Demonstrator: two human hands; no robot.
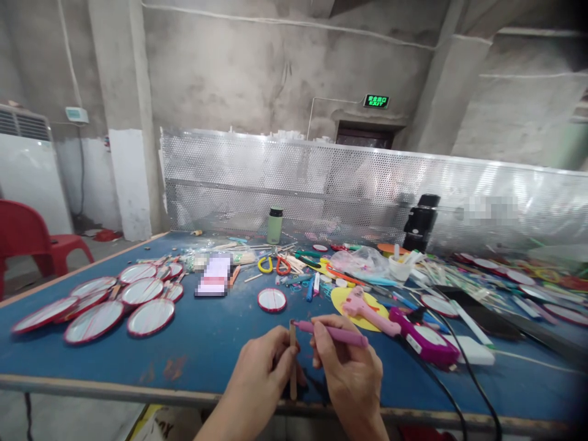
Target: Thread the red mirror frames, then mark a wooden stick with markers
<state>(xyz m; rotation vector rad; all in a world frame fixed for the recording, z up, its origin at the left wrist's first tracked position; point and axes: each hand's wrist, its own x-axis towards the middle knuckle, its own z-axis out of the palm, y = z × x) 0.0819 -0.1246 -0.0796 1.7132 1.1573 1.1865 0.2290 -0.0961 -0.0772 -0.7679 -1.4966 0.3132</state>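
Observation:
Near the table's front edge, my left hand (261, 373) pinches a flat wooden craft stick (293, 373) held upright. My right hand (346, 367) grips a pink marker (340, 334) like a pen. Its tip meets, or nearly meets, the upper end of the stick, where a small dark spot shows. Just beyond my hands lies a small round disc (272, 300) with a white face and red rim. To the right of my right hand, a pink tool with a handle (367, 309) rests on a yellow disc (340, 300).
Several red-rimmed round discs (142, 291) are heaped at left. A phone (214, 275) lies beyond them, and a green bottle (274, 226) stands farther back. A purple device (425, 340) and black cables (463, 367) occupy the right. A perforated metal screen (285, 177) borders the back.

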